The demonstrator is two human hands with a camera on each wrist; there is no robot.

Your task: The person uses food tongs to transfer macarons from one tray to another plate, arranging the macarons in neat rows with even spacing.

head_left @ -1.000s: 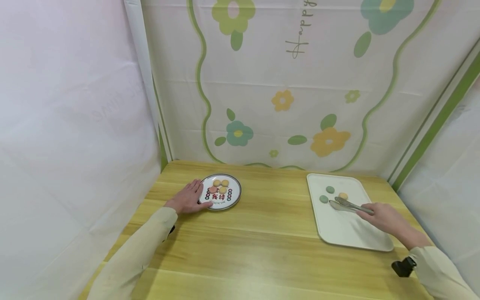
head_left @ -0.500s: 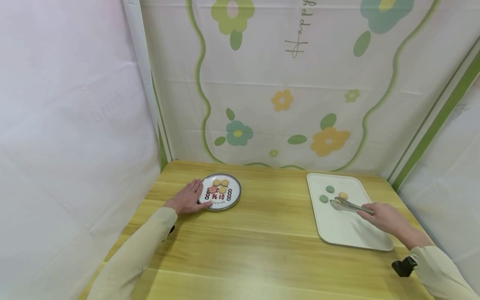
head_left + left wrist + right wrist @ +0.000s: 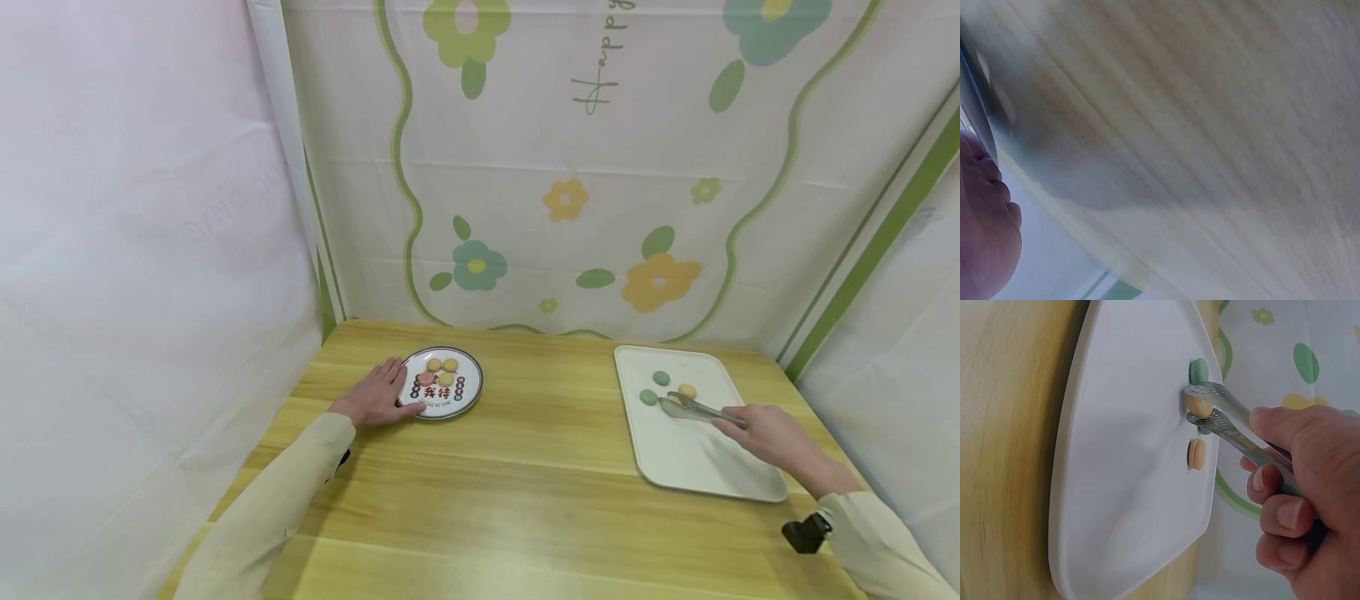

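My right hand grips metal tongs over the white tray. In the right wrist view a yellow macaron sits between the perforated tong tips; the tongs hide it in the head view. Around the tips lie a green macaron, a second green macaron and another yellow macaron. At the left, my left hand rests with extended fingers along the edge of a round plate. Yellow macarons and a pink macaron lie on that plate.
Both plate and tray stand on a wooden table, well apart. A flower-printed cloth hangs behind the table's far edge. White cloth walls close in both sides.
The arms of the tongs have drawn closer together at the same spot over the tray. My left hand and the plate have stayed in place.
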